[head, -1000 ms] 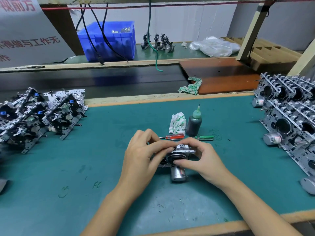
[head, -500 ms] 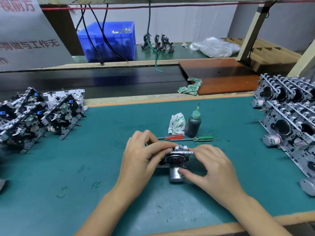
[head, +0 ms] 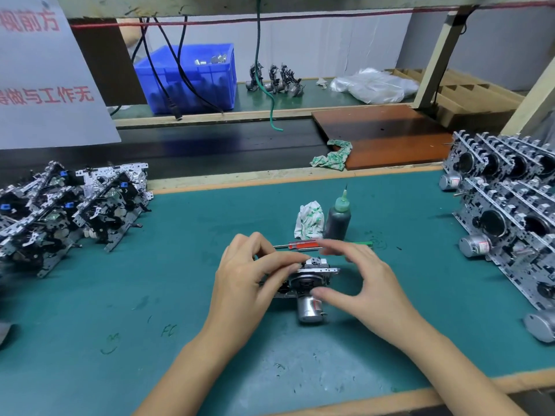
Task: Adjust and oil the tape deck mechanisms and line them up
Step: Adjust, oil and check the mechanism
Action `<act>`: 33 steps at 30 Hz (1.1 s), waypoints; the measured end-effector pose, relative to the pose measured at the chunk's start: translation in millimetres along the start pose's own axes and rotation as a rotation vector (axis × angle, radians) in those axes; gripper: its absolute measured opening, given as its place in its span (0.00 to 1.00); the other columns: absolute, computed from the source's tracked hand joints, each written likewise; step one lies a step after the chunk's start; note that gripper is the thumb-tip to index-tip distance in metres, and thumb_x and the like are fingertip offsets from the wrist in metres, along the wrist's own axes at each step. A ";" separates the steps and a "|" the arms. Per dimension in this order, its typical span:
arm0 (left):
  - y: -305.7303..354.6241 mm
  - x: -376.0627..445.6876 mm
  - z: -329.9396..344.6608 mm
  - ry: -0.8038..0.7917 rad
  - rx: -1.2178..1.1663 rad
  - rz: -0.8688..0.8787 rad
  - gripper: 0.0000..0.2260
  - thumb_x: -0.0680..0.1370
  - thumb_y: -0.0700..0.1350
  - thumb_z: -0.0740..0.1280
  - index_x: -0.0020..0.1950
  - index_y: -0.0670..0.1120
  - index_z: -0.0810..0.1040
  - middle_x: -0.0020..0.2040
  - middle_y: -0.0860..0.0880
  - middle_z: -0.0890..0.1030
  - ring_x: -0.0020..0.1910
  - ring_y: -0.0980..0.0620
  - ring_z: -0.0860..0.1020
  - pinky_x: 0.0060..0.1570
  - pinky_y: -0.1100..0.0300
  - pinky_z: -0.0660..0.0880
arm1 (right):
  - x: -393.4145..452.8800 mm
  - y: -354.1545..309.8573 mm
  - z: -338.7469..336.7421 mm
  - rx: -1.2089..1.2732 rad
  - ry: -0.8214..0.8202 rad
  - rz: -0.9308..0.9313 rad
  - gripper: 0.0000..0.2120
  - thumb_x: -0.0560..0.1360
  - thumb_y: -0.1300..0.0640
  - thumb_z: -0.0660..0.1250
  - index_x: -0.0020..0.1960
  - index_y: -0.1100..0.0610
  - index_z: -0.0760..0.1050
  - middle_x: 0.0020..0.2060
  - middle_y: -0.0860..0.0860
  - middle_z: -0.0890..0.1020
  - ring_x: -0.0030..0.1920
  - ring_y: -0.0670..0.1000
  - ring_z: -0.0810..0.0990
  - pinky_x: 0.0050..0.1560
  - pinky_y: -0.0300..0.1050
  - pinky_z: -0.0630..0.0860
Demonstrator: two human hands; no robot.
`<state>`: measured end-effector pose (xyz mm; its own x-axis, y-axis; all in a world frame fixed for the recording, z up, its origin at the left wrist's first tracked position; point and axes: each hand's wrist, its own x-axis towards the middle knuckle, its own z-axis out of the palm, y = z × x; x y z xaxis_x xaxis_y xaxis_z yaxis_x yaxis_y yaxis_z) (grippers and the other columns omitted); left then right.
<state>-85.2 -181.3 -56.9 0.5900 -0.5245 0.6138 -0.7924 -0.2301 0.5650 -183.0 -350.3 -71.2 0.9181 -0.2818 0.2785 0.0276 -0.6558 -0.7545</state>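
The tape deck mechanism (head: 310, 279) was gripped by the left hand (head: 250, 279); just right of it, the right hand (head: 365, 280) was held loosely curled, gripping nothing.

My left hand (head: 249, 274) and right hand (head: 365, 285) are both bare: no gloves, no rings visible, no finger cots. My forearms are uncovered right down to the lower edge of the view, with no sleeve, cuff, watch or wrist strap showing. Fingernails are short and unpainted where visible; the right fingertips are blurred, so detail there cannot be confirmed.
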 end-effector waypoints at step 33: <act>0.7 12.4 2.1 -0.043 0.035 -0.067 0.09 0.76 0.52 0.65 0.50 0.55 0.84 0.35 0.57 0.67 0.39 0.54 0.67 0.40 0.57 0.68 | 6.9 -0.2 14.4 0.086 0.043 0.160 0.16 0.64 0.47 0.77 0.50 0.42 0.77 0.46 0.38 0.80 0.52 0.38 0.77 0.54 0.30 0.68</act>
<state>-78.8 -189.7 -50.0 0.6352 -0.5416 0.5507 -0.7567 -0.2937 0.5840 -171.0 -342.0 -77.6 0.8960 -0.4082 0.1747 -0.0817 -0.5383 -0.8388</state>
